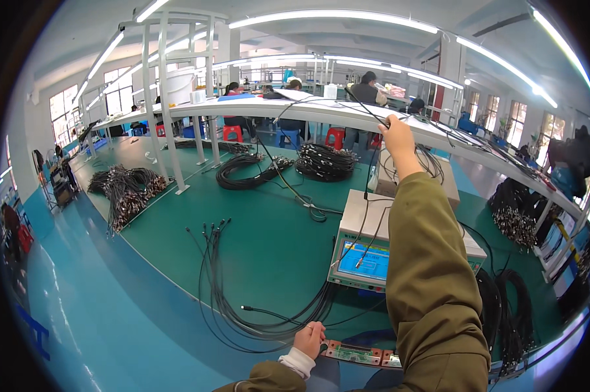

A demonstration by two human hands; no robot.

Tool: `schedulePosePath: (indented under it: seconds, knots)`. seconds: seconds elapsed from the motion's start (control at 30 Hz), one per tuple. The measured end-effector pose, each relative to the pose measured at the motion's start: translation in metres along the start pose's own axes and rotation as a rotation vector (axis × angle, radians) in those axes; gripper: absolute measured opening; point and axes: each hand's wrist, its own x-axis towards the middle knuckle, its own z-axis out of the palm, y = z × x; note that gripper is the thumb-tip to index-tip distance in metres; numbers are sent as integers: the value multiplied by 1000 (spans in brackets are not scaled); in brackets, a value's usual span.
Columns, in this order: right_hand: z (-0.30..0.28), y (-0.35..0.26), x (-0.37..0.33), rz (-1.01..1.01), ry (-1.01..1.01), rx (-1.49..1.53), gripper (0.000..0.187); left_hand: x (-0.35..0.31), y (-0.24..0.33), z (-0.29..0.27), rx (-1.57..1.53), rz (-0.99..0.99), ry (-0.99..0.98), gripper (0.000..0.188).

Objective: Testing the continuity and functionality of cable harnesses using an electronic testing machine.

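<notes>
My right hand [397, 136] is raised over the front edge of the overhead shelf, fingers pinched on a thin black cable [367, 110]. Down at the near table edge, my left hand [309, 340] is closed on a black cable [275, 315], though its fingers hide most of the grip. It sits against the left end of a fixture with green circuit boards [354, 353]. Beyond my left hand, loose black cables [226, 300] curve across the green table. A beige test instrument with a lit blue screen [363, 262] stands right of them, partly behind my right sleeve.
Coiled black cable bundles [326, 162] lie at the back of the green table [269, 235], with another bundle [126, 189] at left. Cables hang at right [517, 212]. A white shelf [256, 106] on metal posts [167, 130] crosses above. People sit at benches beyond.
</notes>
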Motion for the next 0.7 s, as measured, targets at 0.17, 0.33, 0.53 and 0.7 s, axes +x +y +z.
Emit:
schedulePosePath:
  seconds: [0.17, 0.33, 0.53, 0.7]
  knots:
    - [-4, -4, -6, -108, -64, 62, 28, 3, -3, -2, 11, 6, 0, 26]
    - [6, -9, 2, -241, -90, 158, 37, 6, -7, -3, 59, 31, 31, 26]
    - [-10, -1, 1, -20, -157, 81, 66, -2, 0, 0, 81, -14, 70, 25]
    - [-112, -13, -35, 22, 166, 760, 57, 1, -8, -1, 47, 14, 82, 24]
